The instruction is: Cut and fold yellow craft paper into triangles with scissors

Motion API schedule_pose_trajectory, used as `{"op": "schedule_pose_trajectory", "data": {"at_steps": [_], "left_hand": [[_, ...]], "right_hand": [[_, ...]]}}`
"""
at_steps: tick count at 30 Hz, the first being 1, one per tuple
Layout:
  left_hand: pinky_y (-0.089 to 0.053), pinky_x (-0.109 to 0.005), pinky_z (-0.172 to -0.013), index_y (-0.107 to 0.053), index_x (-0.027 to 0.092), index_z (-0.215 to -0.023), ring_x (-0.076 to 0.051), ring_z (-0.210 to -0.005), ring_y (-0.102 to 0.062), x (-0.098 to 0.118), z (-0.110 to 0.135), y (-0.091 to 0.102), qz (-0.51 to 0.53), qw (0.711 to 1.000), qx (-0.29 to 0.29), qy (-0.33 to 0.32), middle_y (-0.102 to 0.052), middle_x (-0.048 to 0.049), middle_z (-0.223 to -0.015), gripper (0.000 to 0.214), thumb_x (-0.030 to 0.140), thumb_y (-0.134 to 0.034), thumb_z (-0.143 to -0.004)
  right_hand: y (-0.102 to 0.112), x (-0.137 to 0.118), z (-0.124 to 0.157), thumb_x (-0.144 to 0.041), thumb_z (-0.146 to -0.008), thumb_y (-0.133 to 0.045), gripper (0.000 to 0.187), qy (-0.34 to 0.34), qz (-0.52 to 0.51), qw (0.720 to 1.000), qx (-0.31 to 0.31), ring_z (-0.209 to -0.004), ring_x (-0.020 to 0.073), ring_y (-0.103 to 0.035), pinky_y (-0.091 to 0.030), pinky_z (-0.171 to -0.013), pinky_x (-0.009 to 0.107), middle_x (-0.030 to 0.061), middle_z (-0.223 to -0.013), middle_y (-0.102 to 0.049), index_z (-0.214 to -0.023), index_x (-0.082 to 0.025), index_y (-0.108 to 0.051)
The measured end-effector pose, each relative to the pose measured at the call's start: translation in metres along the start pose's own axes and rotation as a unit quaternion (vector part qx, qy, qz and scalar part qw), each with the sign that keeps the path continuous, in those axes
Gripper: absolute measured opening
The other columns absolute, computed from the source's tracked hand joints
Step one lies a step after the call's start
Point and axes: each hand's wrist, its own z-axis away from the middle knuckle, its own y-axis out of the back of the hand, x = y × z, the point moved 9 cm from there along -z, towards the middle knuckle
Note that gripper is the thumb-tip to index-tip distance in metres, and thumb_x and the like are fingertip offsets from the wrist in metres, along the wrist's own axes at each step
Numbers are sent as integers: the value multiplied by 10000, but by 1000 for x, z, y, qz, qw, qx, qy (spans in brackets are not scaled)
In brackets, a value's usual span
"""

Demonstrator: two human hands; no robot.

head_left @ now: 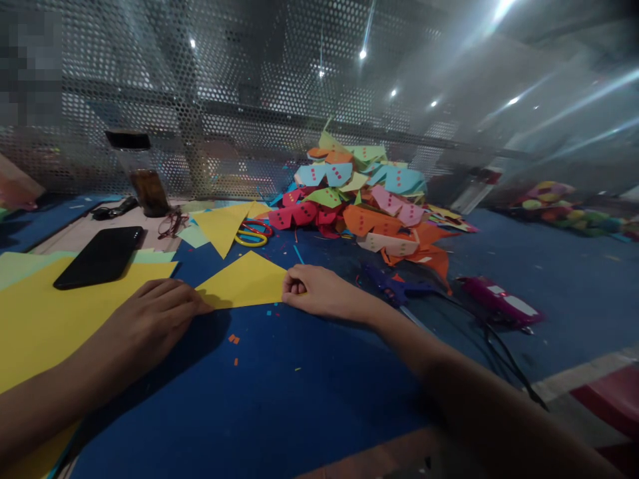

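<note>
A yellow paper folded into a triangle (245, 283) lies on the blue table surface (279, 392). My left hand (152, 319) lies with fingers together on its left corner, pressing it down. My right hand (317, 291) is curled, fingers pinched on the paper's right corner. Both forearms reach in from the lower edge.
A black phone (100, 256) rests on a stack of yellow sheets (34, 319) at left. Behind lie another yellow triangle (222, 226), scissors (252, 234), glasses (171, 224) and a brown jar (148, 191). A heap of coloured folded papers (369, 206) and a glue gun (394, 287) sit right. Perforated metal screen (224, 100) at back.
</note>
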Motion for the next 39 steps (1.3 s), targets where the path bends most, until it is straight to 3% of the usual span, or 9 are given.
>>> {"op": "schedule_pose_trajectory", "data": {"at_steps": [12,20,39], "left_hand": [[-504,-371,-808,-687,291,-1052,-200,-881,-672,-1,-1,-1,-4,1000,-13,1,-738,1,-956,239,213,-470,-992],[-474,-400,-873,-679,284,-1090,-221,-949,-657,-4,3,-3,0,1000,-21,17,-736,-7,-1005,253,191,-460,-1005],[-470,-380,-843,-660,284,-1056,-204,-911,-656,-1,0,-1,-6,1000,-6,-7,-732,2,-968,228,193,-457,-1002]], "right_hand": [[-1,0,-1,-219,-808,-577,77,8,35,999,31,-721,130,-599,-360,-635,256,17,-857,-717,-817,-195,-648],[0,0,-1,-228,-787,-586,71,-3,49,999,21,-731,135,-602,-353,-631,252,10,-866,-717,-813,-199,-645],[4,14,1,-225,-770,-603,76,-17,25,999,-17,-720,136,-591,-353,-602,241,12,-847,-710,-826,-198,-645]]}}
